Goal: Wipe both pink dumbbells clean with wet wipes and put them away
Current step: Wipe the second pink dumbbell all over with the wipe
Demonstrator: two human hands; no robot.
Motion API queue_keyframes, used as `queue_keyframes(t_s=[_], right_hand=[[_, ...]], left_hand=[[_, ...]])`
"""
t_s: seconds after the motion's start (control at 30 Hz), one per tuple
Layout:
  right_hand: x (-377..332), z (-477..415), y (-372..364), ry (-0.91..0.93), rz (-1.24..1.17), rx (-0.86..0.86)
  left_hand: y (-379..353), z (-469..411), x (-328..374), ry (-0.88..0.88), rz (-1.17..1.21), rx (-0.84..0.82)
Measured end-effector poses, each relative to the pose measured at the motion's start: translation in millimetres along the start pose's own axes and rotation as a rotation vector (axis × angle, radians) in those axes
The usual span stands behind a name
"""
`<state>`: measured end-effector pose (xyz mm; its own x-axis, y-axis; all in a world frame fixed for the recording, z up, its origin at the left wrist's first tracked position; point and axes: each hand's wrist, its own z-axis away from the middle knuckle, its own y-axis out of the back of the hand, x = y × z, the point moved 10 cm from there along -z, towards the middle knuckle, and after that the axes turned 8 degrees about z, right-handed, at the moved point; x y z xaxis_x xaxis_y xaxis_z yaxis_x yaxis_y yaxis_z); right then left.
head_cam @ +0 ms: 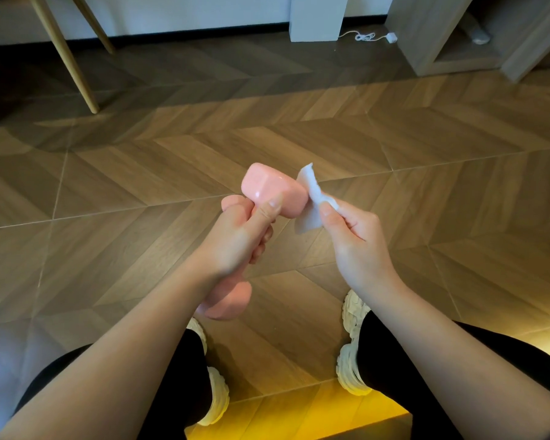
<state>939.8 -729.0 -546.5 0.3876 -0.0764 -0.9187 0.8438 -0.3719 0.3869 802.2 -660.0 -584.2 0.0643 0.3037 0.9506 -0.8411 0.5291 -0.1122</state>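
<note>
Gripping glossy pink dumbbell (272,193), crumpled wipe (315,201)

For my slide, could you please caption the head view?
Left hand grips pink dumbbell; right hand pinches wet wipe beside its end.

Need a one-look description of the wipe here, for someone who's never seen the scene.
Above the brown herringbone wood floor, mid-frame, the left hand grips a glossy pink dumbbell by its handle. The right hand pinches a small crumpled white wet wipe beside the dumbbell's upper head. It is the only thin, floppy white sheet at the hands.
</note>
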Motion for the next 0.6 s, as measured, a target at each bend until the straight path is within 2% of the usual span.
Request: queue_keyframes(t_s=[0.1,0.23,0.37,0.47,0.53,0.6], right_hand=[[14,-6,-2,-0.096,-0.154,-0.059],[11,-4,-7,-0.141,-0.262,-0.144],[13,-7,-8,-0.152,-0.193,-0.18],[15,-3,-22,-0.176,-0.083,-0.363],[28,5,-34,-0.265,-0.044,-0.497],[41,13,-43,-0.378,-0.082,-0.546]], left_hand=[[-7,3,8,-0.054,-0.079,-0.101],[-15,9,11,-0.085,-0.378,-0.221],[-23,10,7,-0.093,-0.669,-0.326],[-19,8,3,-0.087,-0.961,-0.333],[-18,7,5,-0.131,-1.119,-0.338],[-19,8,9,-0.168,-1.181,-0.348]])
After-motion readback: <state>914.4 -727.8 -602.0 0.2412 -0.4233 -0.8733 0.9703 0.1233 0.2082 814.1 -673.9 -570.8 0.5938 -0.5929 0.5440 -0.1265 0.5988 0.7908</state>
